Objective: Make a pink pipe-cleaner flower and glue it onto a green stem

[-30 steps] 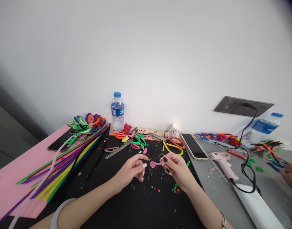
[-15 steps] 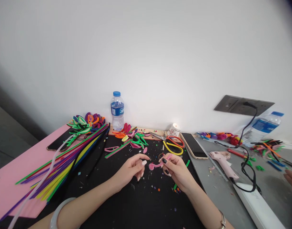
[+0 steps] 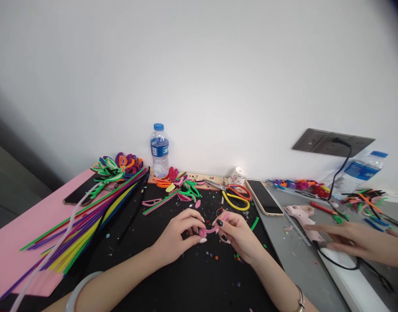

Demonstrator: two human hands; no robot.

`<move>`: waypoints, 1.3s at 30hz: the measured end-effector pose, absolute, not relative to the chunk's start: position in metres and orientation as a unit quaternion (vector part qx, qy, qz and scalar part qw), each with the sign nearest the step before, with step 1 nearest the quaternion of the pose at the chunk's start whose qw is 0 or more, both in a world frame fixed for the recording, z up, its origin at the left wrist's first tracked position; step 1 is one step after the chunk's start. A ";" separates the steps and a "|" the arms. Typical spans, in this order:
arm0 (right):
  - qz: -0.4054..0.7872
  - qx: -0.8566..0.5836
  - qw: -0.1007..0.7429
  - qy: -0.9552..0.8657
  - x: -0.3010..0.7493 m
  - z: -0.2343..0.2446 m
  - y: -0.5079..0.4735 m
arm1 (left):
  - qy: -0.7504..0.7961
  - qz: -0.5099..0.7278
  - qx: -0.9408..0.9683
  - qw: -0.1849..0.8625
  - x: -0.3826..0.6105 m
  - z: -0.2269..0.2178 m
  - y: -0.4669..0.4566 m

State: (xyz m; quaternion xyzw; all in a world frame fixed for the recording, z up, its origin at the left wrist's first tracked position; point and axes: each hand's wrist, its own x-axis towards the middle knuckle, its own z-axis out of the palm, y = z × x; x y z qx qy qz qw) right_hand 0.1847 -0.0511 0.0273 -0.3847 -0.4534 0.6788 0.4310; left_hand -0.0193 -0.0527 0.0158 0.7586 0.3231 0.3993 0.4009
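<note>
My right hand (image 3: 237, 234) pinches a short pink pipe cleaner (image 3: 211, 229) with a curled end, over the black mat (image 3: 173, 277). My left hand (image 3: 179, 232) has closed in on it, fingertips touching the curled end from the left. Both hands hover just above the mat, near the middle. A pale bangle sits on my left wrist (image 3: 78, 292), a thin bracelet on my right.
A bundle of long coloured pipe cleaners (image 3: 88, 216) lies left on pink paper. Water bottle (image 3: 159, 149), scissors (image 3: 218, 185), bent loops and a phone (image 3: 264, 197) sit behind. Another person's hand (image 3: 344, 240) reaches over the pink glue gun (image 3: 302, 219) and its cord at right.
My left hand moved right and took hold of the curled end of the pink pipe cleaner. Another person's hand came in from the right edge toward the glue gun.
</note>
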 end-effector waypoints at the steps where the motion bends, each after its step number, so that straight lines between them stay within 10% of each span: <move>1: 0.680 -0.385 0.429 -0.454 0.184 0.027 -0.051 | 0.323 0.397 0.767 0.387 -0.020 0.016 -0.053; 39: 0.704 -0.371 0.432 -0.424 0.181 0.027 -0.054 | 0.283 0.452 0.835 0.137 -0.026 0.007 -0.055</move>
